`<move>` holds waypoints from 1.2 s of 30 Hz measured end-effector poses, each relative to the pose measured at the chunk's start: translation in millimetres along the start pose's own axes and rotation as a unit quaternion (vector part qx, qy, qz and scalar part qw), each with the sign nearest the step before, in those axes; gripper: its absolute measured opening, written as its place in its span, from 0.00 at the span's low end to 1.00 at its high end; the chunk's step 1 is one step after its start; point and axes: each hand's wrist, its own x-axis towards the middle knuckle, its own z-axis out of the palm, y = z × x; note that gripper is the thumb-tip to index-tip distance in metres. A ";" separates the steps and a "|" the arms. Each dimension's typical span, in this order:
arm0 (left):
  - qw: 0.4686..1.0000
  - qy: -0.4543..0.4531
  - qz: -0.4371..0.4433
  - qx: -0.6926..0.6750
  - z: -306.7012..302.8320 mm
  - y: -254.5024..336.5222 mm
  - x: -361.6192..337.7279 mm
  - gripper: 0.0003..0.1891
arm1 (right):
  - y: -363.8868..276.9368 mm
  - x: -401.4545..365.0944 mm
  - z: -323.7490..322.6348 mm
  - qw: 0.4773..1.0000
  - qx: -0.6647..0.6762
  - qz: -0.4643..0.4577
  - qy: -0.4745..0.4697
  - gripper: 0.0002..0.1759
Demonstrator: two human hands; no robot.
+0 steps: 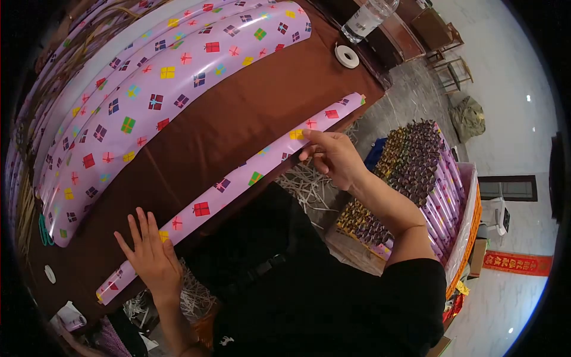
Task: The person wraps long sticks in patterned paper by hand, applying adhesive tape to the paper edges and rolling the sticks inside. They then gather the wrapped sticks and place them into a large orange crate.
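Note:
A lilac roll of wrapping paper (232, 184) printed with colourful gift boxes lies diagonally along the near edge of the brown-covered table. My left hand (153, 257) is open on the lower left part of the roll, its fingers spread over the paper and the table cover. At the upper right part, my right hand (334, 157) touches the roll with an outstretched index finger. Its other fingers are loosely bent and apart, with nothing visible between them. Beyond the roll, a large loosely curved stack of printed sheets (196, 65) in the same pattern covers the table's far side.
A tape roll (347, 56) and a plastic bottle (367, 21) stand at the table's far right; another small white roll (50, 273) lies at the left. On the floor, an orange crate (467, 250) holds many finished rolls (437, 220). Paper strips (306, 184) litter the floor.

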 end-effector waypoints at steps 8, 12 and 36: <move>1.000 -0.002 -0.007 0.000 -0.9 1.1 1.8 0.25 | 2.7 4.8 -1.0 1.000 -0.025 -0.010 0.009 0.11; 1.000 -0.006 -0.011 -0.010 -4.4 2.7 4.1 0.26 | 1.1 5.8 -3.4 0.999 -0.035 -0.018 -0.020 0.11; 0.999 -0.022 -0.015 -0.021 -6.6 4.1 2.5 0.26 | 9.0 11.1 -19.5 0.991 -0.050 -0.072 -0.104 0.12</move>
